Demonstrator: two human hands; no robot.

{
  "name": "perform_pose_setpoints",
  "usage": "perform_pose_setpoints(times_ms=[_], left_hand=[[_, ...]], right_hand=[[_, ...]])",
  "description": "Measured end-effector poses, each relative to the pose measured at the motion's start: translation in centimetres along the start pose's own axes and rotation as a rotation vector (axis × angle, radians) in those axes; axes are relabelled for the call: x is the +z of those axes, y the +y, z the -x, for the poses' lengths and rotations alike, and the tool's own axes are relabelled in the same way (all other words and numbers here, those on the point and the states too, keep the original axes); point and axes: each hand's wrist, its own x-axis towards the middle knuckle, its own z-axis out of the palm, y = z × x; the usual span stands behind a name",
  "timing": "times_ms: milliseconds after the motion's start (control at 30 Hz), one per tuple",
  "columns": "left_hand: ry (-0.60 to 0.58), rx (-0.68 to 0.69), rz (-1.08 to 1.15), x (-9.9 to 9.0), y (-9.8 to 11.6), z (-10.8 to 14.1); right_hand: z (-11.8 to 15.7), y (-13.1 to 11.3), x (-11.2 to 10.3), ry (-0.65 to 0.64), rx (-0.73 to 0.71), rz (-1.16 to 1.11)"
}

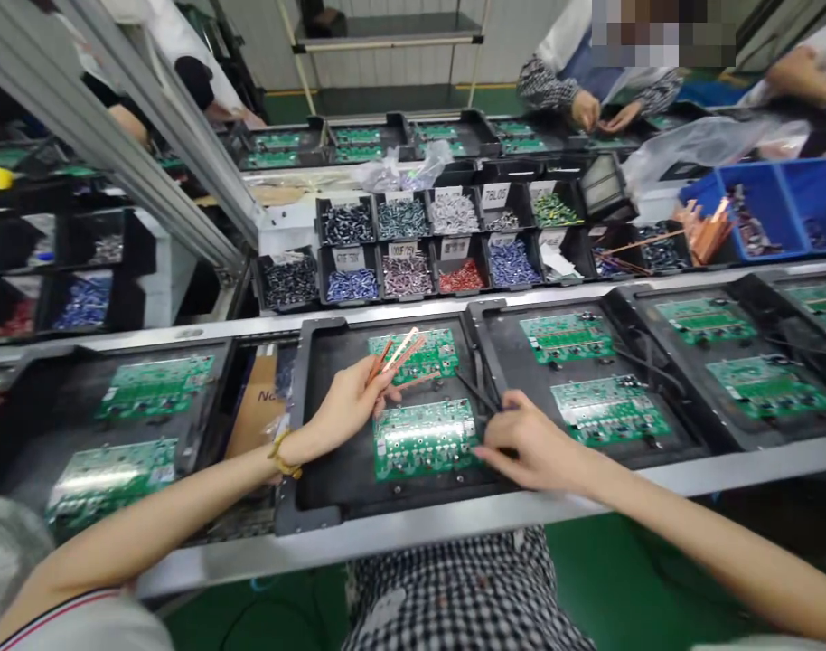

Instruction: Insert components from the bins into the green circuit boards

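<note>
My left hand [359,393] is closed around several thin copper strips [405,351], which fan out over the upper green circuit board [440,348] in the black tray [338,493] before me. Below it in the same tray lies a second circuit board [423,438]. My right hand [525,443] is at the tray's right side, its fingers curled beside the lower board's right edge. Black strap-like pieces [479,384] run along the tray wall beside those fingers. Whatever the right fingers grip is hidden.
More black trays with circuit boards [609,407] stand along the line on both sides. Behind are black bins [349,285] of small components, a bundle of copper strips [701,231] and a blue bin [765,244]. Across the line, a co-worker's hands [603,113] work over another tray.
</note>
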Motion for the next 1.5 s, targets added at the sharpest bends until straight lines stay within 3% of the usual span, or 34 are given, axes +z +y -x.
perform_pose_setpoints(times_ms=[67, 133, 233, 333, 433, 500, 600, 667, 833, 1133, 1267, 1400, 1500], left_hand=[[-0.035, 0.001, 0.062, -0.2, 0.0, -0.2], [-0.109, -0.032, 0.197, -0.1, 0.2, -0.5], [-0.2, -0.103, 0.369, 0.1, 0.7, -0.8], [-0.127, -0.182, 0.469, -0.5, 1.1, -1.4], [0.146, -0.242, 0.564, -2.6, 1.0, -2.8], [0.264, -0.257, 0.568, -4.2, 0.6, -3.6], [0.214, -0.303, 0.483, -5.8, -0.5, -3.9], [0.162, -0.328, 0.423, -6.1, -1.3, -3.6], [0.149, -0.325, 0.319, -5.8, -2.2, -2.4], [0.104, -0.272, 0.322, -5.7, -2.1, -2.3], [0.051, -0.298, 0.381, -5.2, -2.1, -2.5], [-0.051, -0.316, 0.474, -4.2, -1.6, -2.5], [-0.017, -0.352, 0.568, -3.8, -1.1, -2.7]], right_hand=[[-3.0, -0.8, -0.1, 0.217, 0.165, -0.265], [-6.1, -1.1, 0.4, 0.331, 0.267, -0.626], [-9.5, -1.2, 1.4, 0.418, 0.218, -0.94], [-10.9, -0.6, 1.2, 0.495, 0.154, -0.972], [-11.9, 1.0, -0.1, 0.501, 0.153, -0.744], [-12.8, 2.5, -0.7, 0.421, 0.084, -0.371], [-14.4, 4.6, -0.3, 0.152, -0.071, 0.154], [-15.4, 5.4, 0.6, 0.042, -0.133, 0.339], [-16.4, 6.0, 2.0, -0.008, -0.217, 0.5], [-16.2, 6.1, 2.1, -0.032, -0.219, 0.573], [-15.7, 4.9, 1.7, 0.088, -0.114, 0.308], [-15.9, 3.3, 1.5, 0.329, 0.082, -0.449], [-16.3, 2.7, 1.0, 0.385, 0.196, -0.841]])
